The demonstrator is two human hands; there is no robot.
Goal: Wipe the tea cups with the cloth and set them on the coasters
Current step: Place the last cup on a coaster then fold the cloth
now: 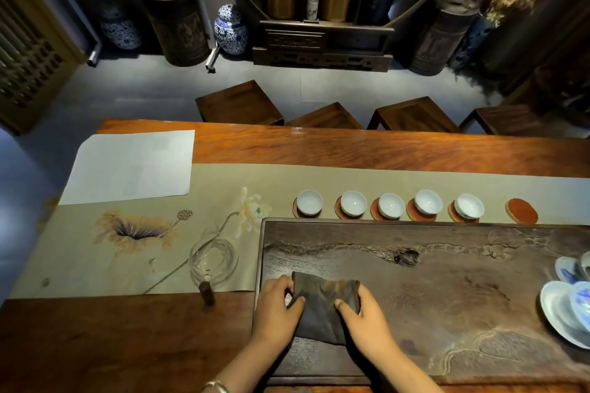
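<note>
A dark brown cloth [322, 309] lies bunched on the near left part of the dark carved tea tray [447, 265]. My left hand [276, 309] grips its left side and my right hand [364, 319] grips its right side, thumbs on top. Beyond the tray's far edge, several white tea cups [352, 202] stand in a row on the beige runner, each on a round reddish coaster [341, 212]. At the right end of the row, one coaster [522, 210] has no cup on it.
A glass pitcher with a wooden handle [213, 260] sits left of the tray. White paper [131, 166] lies at the far left. Blue-and-white bowls and saucers [566, 306] are stacked at the tray's right edge. Wooden stools [415, 115] stand behind the table.
</note>
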